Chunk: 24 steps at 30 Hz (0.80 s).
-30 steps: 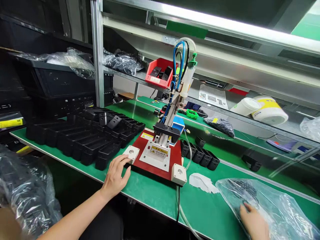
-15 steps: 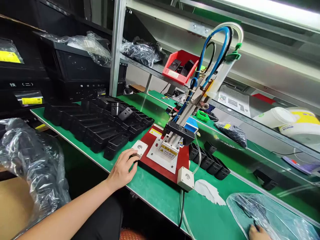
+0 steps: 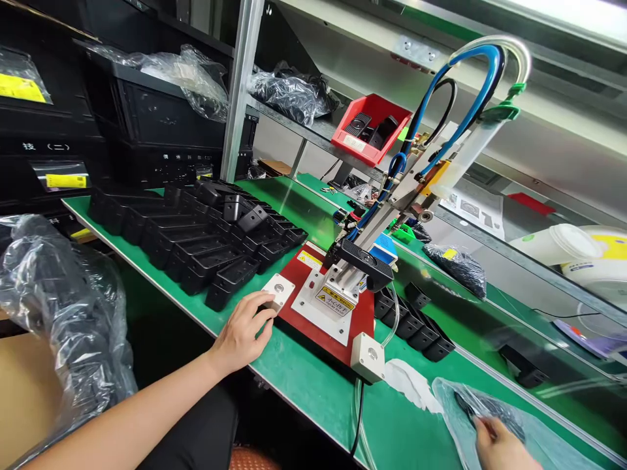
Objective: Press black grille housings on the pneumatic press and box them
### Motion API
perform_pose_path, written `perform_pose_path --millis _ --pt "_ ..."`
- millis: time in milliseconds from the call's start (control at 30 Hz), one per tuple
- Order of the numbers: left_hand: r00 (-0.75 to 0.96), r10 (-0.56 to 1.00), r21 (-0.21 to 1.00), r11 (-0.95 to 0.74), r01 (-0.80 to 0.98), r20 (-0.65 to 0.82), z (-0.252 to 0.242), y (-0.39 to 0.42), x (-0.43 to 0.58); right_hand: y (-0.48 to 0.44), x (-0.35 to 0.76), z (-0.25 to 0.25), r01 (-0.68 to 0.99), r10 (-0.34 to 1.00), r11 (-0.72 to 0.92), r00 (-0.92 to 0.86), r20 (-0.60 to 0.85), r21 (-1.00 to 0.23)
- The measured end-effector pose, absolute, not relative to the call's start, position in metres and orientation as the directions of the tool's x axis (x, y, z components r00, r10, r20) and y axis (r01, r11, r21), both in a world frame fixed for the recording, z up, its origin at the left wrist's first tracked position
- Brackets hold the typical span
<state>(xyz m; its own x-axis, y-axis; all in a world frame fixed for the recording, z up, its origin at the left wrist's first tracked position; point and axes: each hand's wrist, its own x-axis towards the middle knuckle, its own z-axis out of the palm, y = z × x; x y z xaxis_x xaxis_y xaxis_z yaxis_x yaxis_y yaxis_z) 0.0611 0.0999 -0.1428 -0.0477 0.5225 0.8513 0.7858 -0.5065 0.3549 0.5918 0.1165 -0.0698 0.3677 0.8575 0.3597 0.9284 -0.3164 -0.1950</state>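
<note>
My left hand (image 3: 245, 331) is at the white button box (image 3: 279, 291) on the left front corner of the red press base (image 3: 288, 315). Its fingertips touch the box's near edge, fingers loosely bent and apart, holding nothing. My right hand (image 3: 502, 442) is over a clear plastic bag (image 3: 558, 436) at the lower right, its fingers pinched on a thin black part (image 3: 465, 406); the part's full shape is hidden. In the pneumatic press, a ribbed black part (image 3: 362, 258) sits above a yellow warning label (image 3: 334, 300). A second button box (image 3: 368, 358) stands at the right front corner.
Rows of black housings (image 3: 196, 245) cover the bench's left side, and several more (image 3: 416, 326) stand right of the press. White tissue (image 3: 411, 384) lies by the bag. A red bin (image 3: 373, 130) with black parts hangs at the shelf. Tubes (image 3: 360, 418) run over the front edge.
My right hand has moved up and further into view at the bag, with the thin black part in its fingers. My left hand stays at the button box. The view has shifted slightly.
</note>
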Motion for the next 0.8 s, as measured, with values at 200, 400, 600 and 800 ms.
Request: perform_pose_path --millis 200,400,600,800 --pt "-0.052 0.526 0.357 -0.497 0.791 0.849 -0.144 0.100 0.062 0.129 0.431 0.000 0.924 0.517 0.381 -0.223 0.826 0.011" --pt "-0.070 0.540 0.381 -0.490 0.784 0.838 -0.143 0.100 0.061 0.161 0.323 0.036 0.721 0.177 0.665 -0.406 0.897 0.195" --pt "-0.076 0.522 0.376 -0.499 0.781 0.850 -0.142 0.100 0.061 0.198 0.285 0.044 0.755 0.259 0.609 -0.479 0.839 0.244" --pt "-0.061 0.526 0.370 -0.506 0.780 0.848 -0.143 0.100 0.060 0.200 0.282 0.039 0.810 0.307 0.497 -0.500 0.810 0.311"
